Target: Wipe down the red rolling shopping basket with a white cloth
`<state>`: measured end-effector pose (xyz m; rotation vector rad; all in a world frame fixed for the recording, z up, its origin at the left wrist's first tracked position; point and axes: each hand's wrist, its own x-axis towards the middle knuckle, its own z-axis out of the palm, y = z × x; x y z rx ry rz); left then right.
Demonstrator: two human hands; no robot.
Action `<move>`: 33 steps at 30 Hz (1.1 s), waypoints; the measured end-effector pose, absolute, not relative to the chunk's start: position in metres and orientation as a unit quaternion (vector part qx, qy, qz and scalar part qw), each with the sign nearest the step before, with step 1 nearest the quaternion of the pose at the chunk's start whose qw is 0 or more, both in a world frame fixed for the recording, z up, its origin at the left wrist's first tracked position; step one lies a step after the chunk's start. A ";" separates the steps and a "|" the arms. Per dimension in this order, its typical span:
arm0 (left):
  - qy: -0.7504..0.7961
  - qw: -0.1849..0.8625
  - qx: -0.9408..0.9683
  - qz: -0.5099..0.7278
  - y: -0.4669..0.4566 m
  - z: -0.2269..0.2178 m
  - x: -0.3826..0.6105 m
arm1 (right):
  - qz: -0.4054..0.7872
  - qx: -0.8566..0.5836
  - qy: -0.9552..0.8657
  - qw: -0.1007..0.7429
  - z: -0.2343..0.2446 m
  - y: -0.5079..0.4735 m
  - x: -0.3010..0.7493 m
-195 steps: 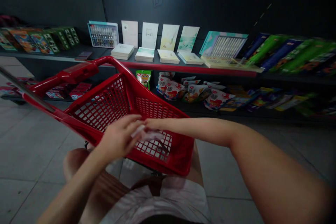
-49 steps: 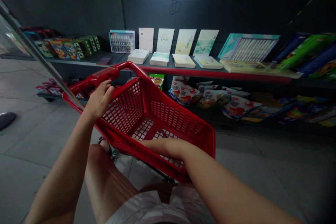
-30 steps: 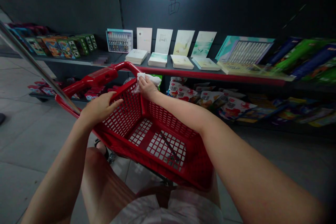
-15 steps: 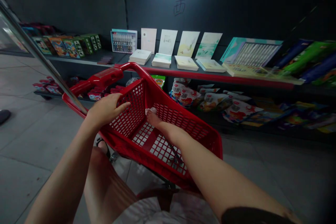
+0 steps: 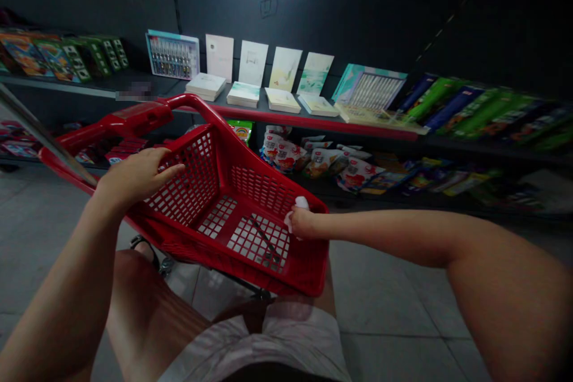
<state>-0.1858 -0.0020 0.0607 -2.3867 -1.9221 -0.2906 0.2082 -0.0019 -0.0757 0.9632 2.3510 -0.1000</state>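
Note:
A red plastic shopping cart (image 5: 203,230) stands tilted across my view, its basket holding no goods. My left hand (image 5: 134,176) grips the upper rim at the handle end, thumb stretched out along the inside and the other fingers partly hidden over the edge. Inside the basket, at its narrow far end on the right, my right hand (image 5: 302,222) is closed around a crumpled white cloth (image 5: 302,202), which may be a tissue. The cloth is against or very near the inner side wall. The cart's handle (image 5: 129,119) rises at the left, untouched.
Behind the cart runs a dark shelf with a red edge (image 5: 313,124), bearing stacked notebooks (image 5: 242,94), pen sets (image 5: 174,57) and green and blue packets (image 5: 465,104). Snack bags (image 5: 286,155) fill the lower shelf. A metal pole (image 5: 45,134) slants at the left. My legs straddle the cart's front.
My right hand has moved with the white cloth from the basket's handle-end corner to its opposite end. My left hand stays on the rim. The view has shifted right.

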 end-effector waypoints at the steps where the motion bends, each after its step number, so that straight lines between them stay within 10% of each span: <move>1: -0.622 0.036 -0.776 -0.096 -0.001 0.060 -0.187 | -0.035 0.353 0.881 0.314 -0.071 -0.008 0.215; 7: -0.580 0.118 -0.793 -0.142 -0.010 0.060 -0.179 | -0.034 0.357 0.854 0.376 -0.014 0.007 0.192; 14: -0.395 -0.051 -0.907 -0.137 -0.070 0.053 -0.066 | 0.125 0.337 0.921 -0.148 0.103 0.094 0.125; 18: -0.328 -0.104 -0.938 -0.052 -0.100 0.026 -0.008 | 0.058 0.362 0.887 -0.280 0.090 0.150 0.079; 25: -0.344 -0.093 -0.934 0.033 -0.117 -0.006 0.007 | -0.029 0.396 0.841 -0.367 0.046 0.200 -0.001; 33: -0.350 -0.085 -0.931 0.057 -0.114 -0.006 0.011 | -0.055 0.293 0.915 -0.271 0.037 0.215 0.005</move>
